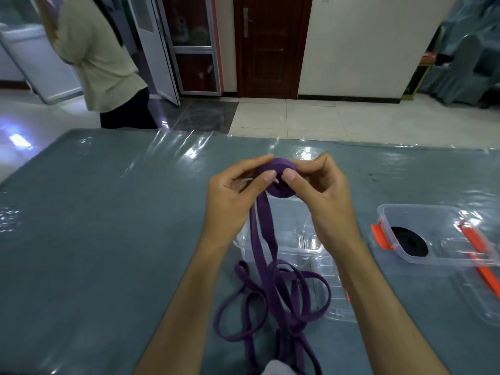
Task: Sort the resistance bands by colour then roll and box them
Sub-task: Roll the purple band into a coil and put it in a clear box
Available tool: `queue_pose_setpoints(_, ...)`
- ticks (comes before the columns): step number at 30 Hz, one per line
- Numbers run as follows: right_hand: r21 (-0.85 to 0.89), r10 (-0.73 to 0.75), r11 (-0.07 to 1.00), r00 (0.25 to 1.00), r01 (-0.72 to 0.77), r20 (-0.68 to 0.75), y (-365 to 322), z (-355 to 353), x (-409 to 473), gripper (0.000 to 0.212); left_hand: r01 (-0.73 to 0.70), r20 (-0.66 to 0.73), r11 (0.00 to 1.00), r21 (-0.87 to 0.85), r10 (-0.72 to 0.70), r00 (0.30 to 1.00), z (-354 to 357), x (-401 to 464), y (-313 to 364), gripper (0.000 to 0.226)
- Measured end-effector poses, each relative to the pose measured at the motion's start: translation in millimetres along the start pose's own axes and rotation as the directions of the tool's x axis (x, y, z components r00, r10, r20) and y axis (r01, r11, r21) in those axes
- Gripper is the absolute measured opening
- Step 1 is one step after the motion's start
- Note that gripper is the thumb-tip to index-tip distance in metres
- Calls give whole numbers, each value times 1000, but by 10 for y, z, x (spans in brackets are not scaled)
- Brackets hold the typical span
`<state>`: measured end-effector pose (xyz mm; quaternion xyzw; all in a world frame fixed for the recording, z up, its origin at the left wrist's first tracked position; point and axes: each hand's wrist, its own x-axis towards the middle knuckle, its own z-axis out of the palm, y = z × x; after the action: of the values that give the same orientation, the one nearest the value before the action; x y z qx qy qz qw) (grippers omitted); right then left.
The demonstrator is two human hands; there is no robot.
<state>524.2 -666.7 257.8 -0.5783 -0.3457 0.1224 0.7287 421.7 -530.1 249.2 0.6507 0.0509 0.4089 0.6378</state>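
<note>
The table (pixel 94 239) carries a grey-blue cloth under a clear, glossy plastic sheet. Loose loops of the purple band (pixel 273 299) lie on it near the front edge. An empty clear box (pixel 295 239) stands just behind the loops. To the right stands a second clear box (pixel 422 220) with orange latches, containing a rolled black band (pixel 410 241).
</note>
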Motion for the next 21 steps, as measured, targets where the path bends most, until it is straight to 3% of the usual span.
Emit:
queue_pose_setpoints(3,-32,-7,999,998,9,56,-105,-33,75,26,-22,-92,1000,5,22,996,16,25,5,22)
queue_pose_setpoints(7,-20,-126,992,991,127,42,-183,-14,152,24,-24,-5,1000,-20,24,1000,-24,51,32,31)
queue_pose_setpoints(9,12,-99,995,995,98,35,-160,32,147,15,-46,20,999,-11,47,999,-58,97,97,30)
queue_pose_setpoints(12,50,-35,998,998,32,45,-173,75,144,23,-76,2,997,5,76,997,-59,160,199,23)
queue_pose_setpoints(15,33,-93,995,995,92,35,-265,69,179,27,-86,19,996,1,86,996,-40,191,238,21)
queue_pose_setpoints(18,9,-184,983,983,184,-23,-315,76,205,18,-44,84,999,-4,44,995,-61,241,272,33)
queue_pose_setpoints(21,29,-131,991,991,131,12,-360,74,191,19,-77,89,997,20,75,993,-80,295,355,35)
